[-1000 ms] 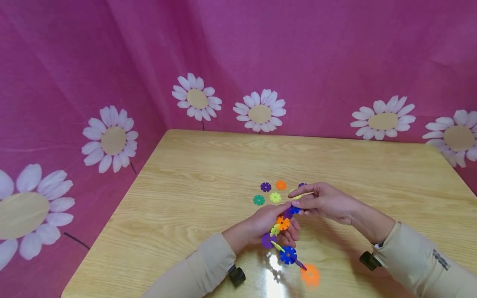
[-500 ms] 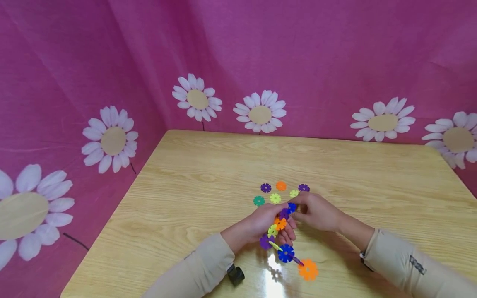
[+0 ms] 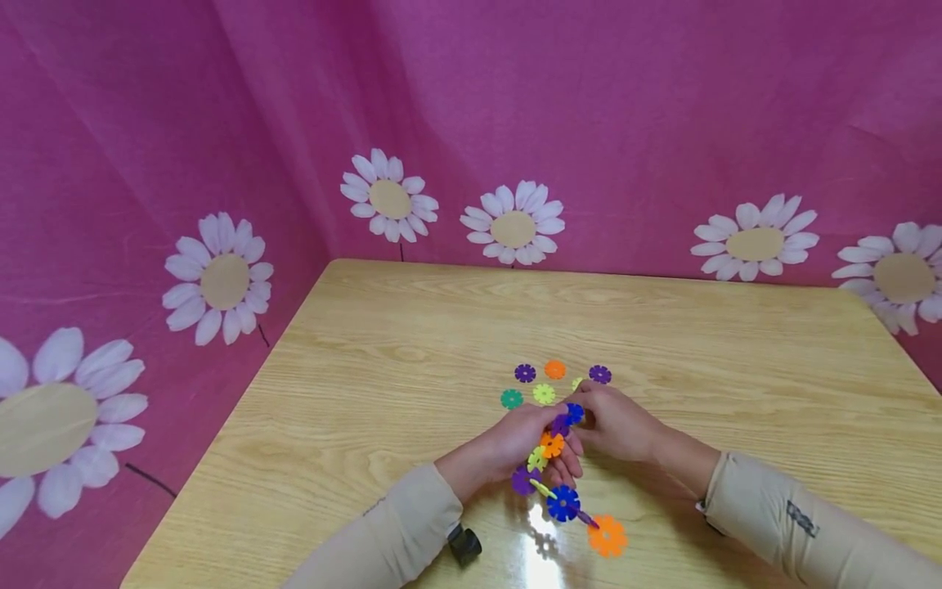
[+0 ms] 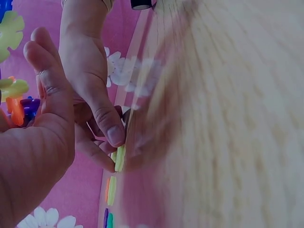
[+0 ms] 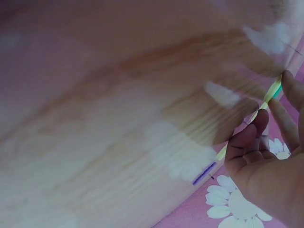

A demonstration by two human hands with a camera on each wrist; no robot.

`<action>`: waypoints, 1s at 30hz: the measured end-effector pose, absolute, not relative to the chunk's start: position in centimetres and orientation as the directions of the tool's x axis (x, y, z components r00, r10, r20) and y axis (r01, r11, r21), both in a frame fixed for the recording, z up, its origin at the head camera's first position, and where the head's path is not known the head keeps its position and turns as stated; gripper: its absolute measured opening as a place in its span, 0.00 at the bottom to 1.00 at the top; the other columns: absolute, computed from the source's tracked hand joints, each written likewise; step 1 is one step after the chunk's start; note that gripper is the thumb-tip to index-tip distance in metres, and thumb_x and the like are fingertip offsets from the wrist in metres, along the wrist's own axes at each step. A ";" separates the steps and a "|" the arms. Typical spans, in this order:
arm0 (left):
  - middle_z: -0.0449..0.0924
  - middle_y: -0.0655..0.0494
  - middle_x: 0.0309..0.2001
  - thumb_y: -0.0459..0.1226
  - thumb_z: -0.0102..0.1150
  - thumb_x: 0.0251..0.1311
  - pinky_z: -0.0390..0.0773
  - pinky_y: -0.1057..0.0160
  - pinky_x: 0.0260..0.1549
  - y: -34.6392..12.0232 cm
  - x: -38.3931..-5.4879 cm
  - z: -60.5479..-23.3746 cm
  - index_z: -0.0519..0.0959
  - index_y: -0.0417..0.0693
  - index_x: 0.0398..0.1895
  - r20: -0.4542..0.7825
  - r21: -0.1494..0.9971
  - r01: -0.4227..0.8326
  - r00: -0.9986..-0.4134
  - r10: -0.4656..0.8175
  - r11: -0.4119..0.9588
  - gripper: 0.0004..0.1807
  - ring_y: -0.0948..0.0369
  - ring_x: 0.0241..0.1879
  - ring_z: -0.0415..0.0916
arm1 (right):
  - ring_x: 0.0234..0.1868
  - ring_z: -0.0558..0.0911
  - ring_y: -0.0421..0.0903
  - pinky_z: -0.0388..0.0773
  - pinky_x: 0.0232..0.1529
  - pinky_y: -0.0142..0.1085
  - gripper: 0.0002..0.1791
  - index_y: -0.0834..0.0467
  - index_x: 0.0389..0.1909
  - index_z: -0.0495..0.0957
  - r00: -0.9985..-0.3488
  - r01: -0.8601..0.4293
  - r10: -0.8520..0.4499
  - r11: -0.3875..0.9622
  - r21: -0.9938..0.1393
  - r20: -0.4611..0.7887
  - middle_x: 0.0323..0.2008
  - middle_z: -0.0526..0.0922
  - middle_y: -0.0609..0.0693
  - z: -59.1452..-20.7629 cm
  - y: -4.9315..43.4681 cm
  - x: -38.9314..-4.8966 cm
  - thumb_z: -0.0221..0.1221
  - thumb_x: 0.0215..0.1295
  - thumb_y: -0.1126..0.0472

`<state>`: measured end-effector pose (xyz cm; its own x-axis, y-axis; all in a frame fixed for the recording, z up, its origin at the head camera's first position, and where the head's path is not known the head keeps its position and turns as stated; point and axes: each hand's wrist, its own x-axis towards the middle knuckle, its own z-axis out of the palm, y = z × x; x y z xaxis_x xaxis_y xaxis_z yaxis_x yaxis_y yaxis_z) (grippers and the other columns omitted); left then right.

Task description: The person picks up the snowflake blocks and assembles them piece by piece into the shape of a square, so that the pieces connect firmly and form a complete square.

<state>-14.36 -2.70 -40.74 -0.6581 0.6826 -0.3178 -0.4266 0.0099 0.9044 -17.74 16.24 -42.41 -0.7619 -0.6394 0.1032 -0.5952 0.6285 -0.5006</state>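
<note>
Blue, purple, orange and lime in colour, the chain [image 3: 537, 459] of notched discs is lying across the left hand [image 3: 518, 433], whose thumb is clamping it near the far blue disc [image 3: 575, 414]; an orange end disc [image 3: 607, 537] is finishing it on the near side; just beside, the right hand [image 3: 621, 424] is touching, with bent fingers, a partly covered lime disc [image 3: 577, 382] on the wooden tabletop [image 3: 368, 368]; whether finger and thumb are pinching it, I cannot tell; to its left, a green disc [image 3: 511, 399] and an uncovered lime disc [image 3: 544, 394] are lying flat; behind these, two purple discs [image 3: 525, 373] are flanking an orange disc [image 3: 555, 370]; pink cloth [image 3: 589, 98] with white daisies is hanging beyond.
</note>
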 end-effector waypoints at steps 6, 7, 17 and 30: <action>0.80 0.46 0.22 0.48 0.32 0.71 0.78 0.66 0.18 -2.8 -14.3 -40.8 0.74 0.35 0.30 -0.321 0.898 -0.440 -0.649 0.690 0.003 0.28 0.59 0.17 0.77 | 0.27 0.69 0.38 0.69 0.26 0.28 0.14 0.51 0.39 0.83 -0.789 -0.563 -0.602 0.630 -0.534 0.122 0.27 0.72 0.39 -42.5 16.0 -17.6 0.69 0.49 0.57; 0.80 0.46 0.22 0.48 0.32 0.71 0.78 0.66 0.18 -2.9 -14.2 -40.8 0.74 0.35 0.30 -0.322 0.897 -0.442 -0.649 0.689 0.003 0.28 0.59 0.17 0.77 | 0.27 0.70 0.38 0.71 0.27 0.28 0.14 0.51 0.39 0.83 -0.794 -0.560 -0.594 0.627 -0.542 0.132 0.27 0.74 0.38 -42.5 15.9 -17.5 0.70 0.48 0.58; 0.79 0.45 0.22 0.48 0.31 0.71 0.78 0.66 0.18 -2.9 -14.3 -40.5 0.74 0.35 0.30 -0.323 0.899 -0.439 -0.651 0.686 0.007 0.28 0.58 0.18 0.78 | 0.31 0.81 0.38 0.79 0.34 0.31 0.13 0.52 0.38 0.83 -0.872 -0.446 -0.467 0.630 -0.636 0.148 0.32 0.83 0.42 -42.2 16.6 -16.6 0.68 0.49 0.67; 0.80 0.46 0.24 0.50 0.31 0.71 0.79 0.66 0.19 -3.2 -14.4 -40.7 0.74 0.34 0.32 -0.350 0.901 -0.432 -0.663 0.662 0.043 0.29 0.58 0.19 0.78 | 0.35 0.83 0.42 0.80 0.34 0.30 0.16 0.60 0.43 0.82 -0.917 -0.269 -0.394 0.495 -0.827 0.062 0.38 0.84 0.53 -40.5 18.9 -15.9 0.67 0.52 0.60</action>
